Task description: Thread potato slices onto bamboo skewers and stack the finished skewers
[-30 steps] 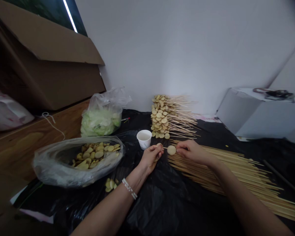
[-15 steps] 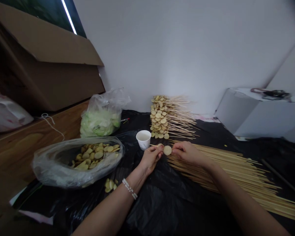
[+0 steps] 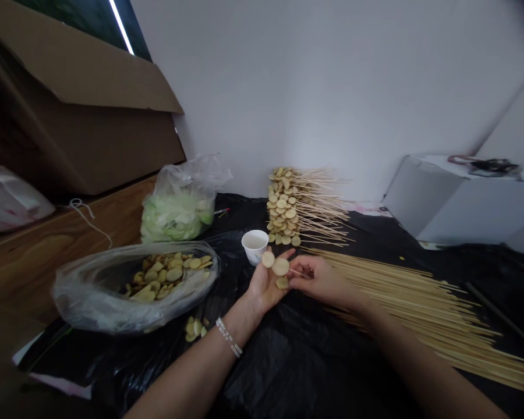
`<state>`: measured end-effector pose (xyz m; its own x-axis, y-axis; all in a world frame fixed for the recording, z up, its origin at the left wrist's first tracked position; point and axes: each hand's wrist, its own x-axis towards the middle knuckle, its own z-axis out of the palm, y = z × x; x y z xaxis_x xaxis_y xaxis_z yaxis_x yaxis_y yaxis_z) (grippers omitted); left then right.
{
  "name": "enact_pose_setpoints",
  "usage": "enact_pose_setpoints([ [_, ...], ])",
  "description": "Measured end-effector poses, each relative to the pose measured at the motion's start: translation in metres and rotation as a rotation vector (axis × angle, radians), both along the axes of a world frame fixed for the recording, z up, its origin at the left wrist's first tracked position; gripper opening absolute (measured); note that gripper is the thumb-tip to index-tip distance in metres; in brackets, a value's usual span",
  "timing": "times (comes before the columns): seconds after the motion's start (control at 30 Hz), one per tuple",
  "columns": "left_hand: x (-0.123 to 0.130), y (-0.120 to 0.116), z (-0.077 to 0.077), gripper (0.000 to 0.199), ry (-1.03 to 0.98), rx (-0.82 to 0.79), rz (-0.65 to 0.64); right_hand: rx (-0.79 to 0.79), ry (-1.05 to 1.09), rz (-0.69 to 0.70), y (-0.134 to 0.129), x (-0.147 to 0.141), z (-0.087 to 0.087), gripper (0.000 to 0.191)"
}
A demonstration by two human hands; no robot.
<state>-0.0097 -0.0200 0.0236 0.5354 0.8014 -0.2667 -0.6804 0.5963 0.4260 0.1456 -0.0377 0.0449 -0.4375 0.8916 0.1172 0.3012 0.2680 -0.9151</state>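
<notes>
My left hand (image 3: pixel 266 285) lies palm up with several round potato slices (image 3: pixel 280 266) on it. My right hand (image 3: pixel 321 280) pinches a thin bamboo skewer (image 3: pixel 297 272), whose tip reaches the slices on my left palm. Loose skewers (image 3: pixel 402 297) lie fanned out beneath and beyond my right hand. Behind both hands stands a stack of skewered slices (image 3: pixel 283 206). A clear plastic bag (image 3: pixel 91 305) of more slices sits left of my left wrist, and a white paper cup (image 3: pixel 255 245) stands just beyond my left fingers.
A black plastic sheet (image 3: pixel 297 372) covers the work surface, with a few loose slices (image 3: pixel 194 329) on it. Behind are a bag of pale green leaves (image 3: pixel 177 215) and a cardboard box (image 3: pixel 78 110). A wooden surface (image 3: pixel 48 250) lies left; a white box (image 3: pixel 458 203) stands right.
My left hand has opened from a pinch to an upturned palm carrying slices. My right hand has moved left, now holding a skewer instead of a slice.
</notes>
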Motion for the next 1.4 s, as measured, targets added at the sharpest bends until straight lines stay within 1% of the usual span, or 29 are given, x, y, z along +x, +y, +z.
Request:
enact_pose_setpoints([
  [0.1, 0.001, -0.001, 0.001, 0.059, -0.024, 0.010, 0.005, 0.085, -0.107, 0.019, -0.003, -0.010, -0.009, 0.010],
  [0.2, 0.001, -0.001, 0.001, 0.062, -0.046, -0.002, 0.037, 0.191, -0.203, -0.020, -0.002, -0.013, -0.013, 0.015],
  [0.27, 0.001, -0.002, 0.001, 0.060, -0.053, -0.001, 0.029, 0.254, -0.216, -0.044, -0.001, -0.013, -0.014, 0.013],
  [0.33, 0.001, -0.002, 0.000, 0.057, -0.063, 0.009, 0.008, 0.285, -0.176, -0.083, 0.001, -0.011, -0.014, 0.015],
  [0.43, 0.002, -0.003, -0.001, 0.052, -0.041, 0.003, -0.023, 0.211, -0.058, -0.155, 0.007, -0.005, -0.014, 0.020],
  [0.5, 0.002, -0.003, -0.002, 0.047, 0.022, -0.020, -0.040, 0.125, 0.023, -0.178, 0.011, 0.000, -0.014, 0.021],
  [0.57, 0.002, -0.002, -0.002, 0.042, 0.097, -0.040, -0.048, 0.077, 0.079, -0.195, 0.014, 0.004, -0.012, 0.022],
  [0.67, 0.001, -0.002, -0.004, 0.036, 0.167, -0.056, -0.075, 0.071, 0.106, -0.244, 0.015, 0.007, -0.007, 0.020],
  [0.77, 0.002, -0.002, -0.004, 0.029, 0.166, -0.066, -0.114, 0.063, 0.087, -0.227, 0.013, 0.007, -0.003, 0.021],
  [0.83, 0.002, -0.003, -0.004, 0.019, 0.140, -0.057, -0.087, 0.061, 0.067, -0.197, 0.013, 0.007, -0.002, 0.020],
  [0.9, 0.002, -0.002, -0.004, 0.013, 0.118, -0.028, -0.024, 0.065, 0.058, -0.199, 0.014, 0.009, -0.002, 0.019],
  [1.0, 0.002, 0.000, -0.005, 0.017, 0.122, 0.004, 0.077, 0.076, 0.027, -0.216, 0.017, 0.016, -0.001, 0.023],
  [1.17, -0.001, 0.005, -0.008, 0.019, 0.144, 0.005, 0.215, 0.058, -0.109, -0.211, 0.022, 0.033, 0.003, 0.032],
  [1.3, -0.003, 0.008, -0.010, 0.016, 0.149, 0.031, 0.224, 0.051, -0.190, -0.082, 0.025, 0.050, 0.007, 0.033],
  [1.33, -0.004, 0.008, -0.010, 0.015, 0.157, 0.039, 0.220, 0.055, -0.202, -0.067, 0.026, 0.054, 0.008, 0.032],
  [1.4, -0.004, 0.009, -0.011, 0.013, 0.178, 0.047, 0.217, 0.041, -0.210, -0.085, 0.027, 0.061, 0.010, 0.030],
])
